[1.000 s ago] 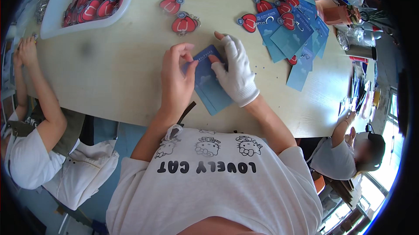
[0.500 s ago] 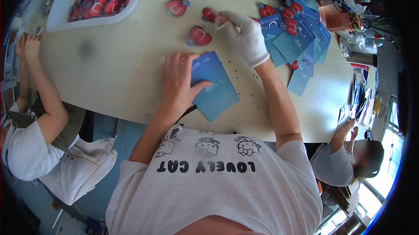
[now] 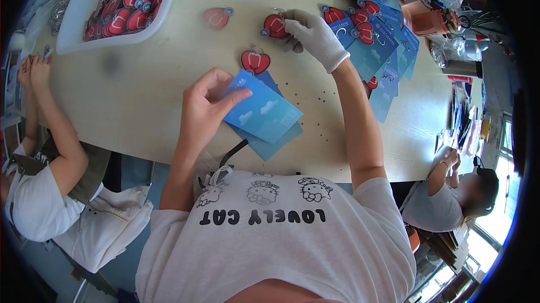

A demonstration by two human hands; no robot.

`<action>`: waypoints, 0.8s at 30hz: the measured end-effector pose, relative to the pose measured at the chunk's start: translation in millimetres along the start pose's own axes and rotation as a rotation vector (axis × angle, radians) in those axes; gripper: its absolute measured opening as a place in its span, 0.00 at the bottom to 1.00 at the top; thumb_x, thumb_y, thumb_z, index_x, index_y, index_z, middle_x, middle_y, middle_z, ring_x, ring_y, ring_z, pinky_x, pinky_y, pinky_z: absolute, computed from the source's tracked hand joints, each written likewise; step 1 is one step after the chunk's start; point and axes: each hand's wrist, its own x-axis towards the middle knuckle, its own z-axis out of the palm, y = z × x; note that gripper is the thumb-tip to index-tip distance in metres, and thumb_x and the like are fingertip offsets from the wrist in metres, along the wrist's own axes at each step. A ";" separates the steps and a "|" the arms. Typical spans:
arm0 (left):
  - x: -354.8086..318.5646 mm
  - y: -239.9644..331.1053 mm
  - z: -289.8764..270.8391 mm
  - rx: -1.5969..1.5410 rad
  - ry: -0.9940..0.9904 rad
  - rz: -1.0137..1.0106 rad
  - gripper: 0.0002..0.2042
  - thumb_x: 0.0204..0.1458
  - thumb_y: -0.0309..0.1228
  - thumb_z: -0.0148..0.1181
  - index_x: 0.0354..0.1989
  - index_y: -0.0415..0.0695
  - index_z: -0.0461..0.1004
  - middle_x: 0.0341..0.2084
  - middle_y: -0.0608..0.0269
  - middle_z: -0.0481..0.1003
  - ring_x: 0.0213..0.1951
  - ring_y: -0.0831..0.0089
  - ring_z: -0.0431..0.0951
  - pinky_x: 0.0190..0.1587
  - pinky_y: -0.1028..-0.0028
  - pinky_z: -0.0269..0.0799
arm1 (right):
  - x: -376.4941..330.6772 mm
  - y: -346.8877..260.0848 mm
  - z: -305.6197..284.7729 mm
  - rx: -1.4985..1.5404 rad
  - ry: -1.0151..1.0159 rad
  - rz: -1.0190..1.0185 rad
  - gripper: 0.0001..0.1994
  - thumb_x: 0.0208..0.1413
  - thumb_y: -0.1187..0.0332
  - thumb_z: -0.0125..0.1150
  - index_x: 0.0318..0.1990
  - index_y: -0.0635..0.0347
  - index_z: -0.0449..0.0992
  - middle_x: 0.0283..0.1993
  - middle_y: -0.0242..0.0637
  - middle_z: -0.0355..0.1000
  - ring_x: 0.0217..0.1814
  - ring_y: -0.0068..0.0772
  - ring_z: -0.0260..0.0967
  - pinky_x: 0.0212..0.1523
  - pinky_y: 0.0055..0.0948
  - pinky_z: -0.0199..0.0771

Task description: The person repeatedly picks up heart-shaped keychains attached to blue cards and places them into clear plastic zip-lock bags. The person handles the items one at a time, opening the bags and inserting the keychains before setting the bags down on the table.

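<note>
My left hand (image 3: 203,106) pinches the corner of a blue card (image 3: 263,113) between thumb and fingers, with the card tilted up off the table. Beneath it, at least one more blue card (image 3: 269,148) lies flat. Farther right and away from me, my right hand (image 3: 318,39) wears a white glove and has its fingertips closed at the metal chain of a red heart-shaped keychain (image 3: 274,26). A second red keychain (image 3: 255,62) lies just beyond the held card, and a third red keychain (image 3: 216,18) rests farther off to the left.
A white plastic bin (image 3: 164,25) full of red keychains stands at the far left. Blue cards (image 3: 371,58) bearing keychains are heaped on the right. Small dark dots (image 3: 320,100) speckle the table. Co-workers sit at the left and right.
My left hand has lifted a card from the stack and shifted left with it. The keychain at my right hand has turned to lie face up, its chain at my fingertips.
</note>
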 end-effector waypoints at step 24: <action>40.2 14.0 -11.2 0.172 -0.003 0.070 0.13 0.57 0.34 0.58 0.26 0.37 0.70 0.17 0.76 0.63 0.23 0.89 0.59 0.25 0.83 0.55 | -77.9 -12.9 23.3 0.044 0.227 -0.291 0.10 0.47 0.80 0.55 0.38 0.63 0.75 0.38 0.36 0.74 0.38 0.26 0.72 0.43 0.24 0.71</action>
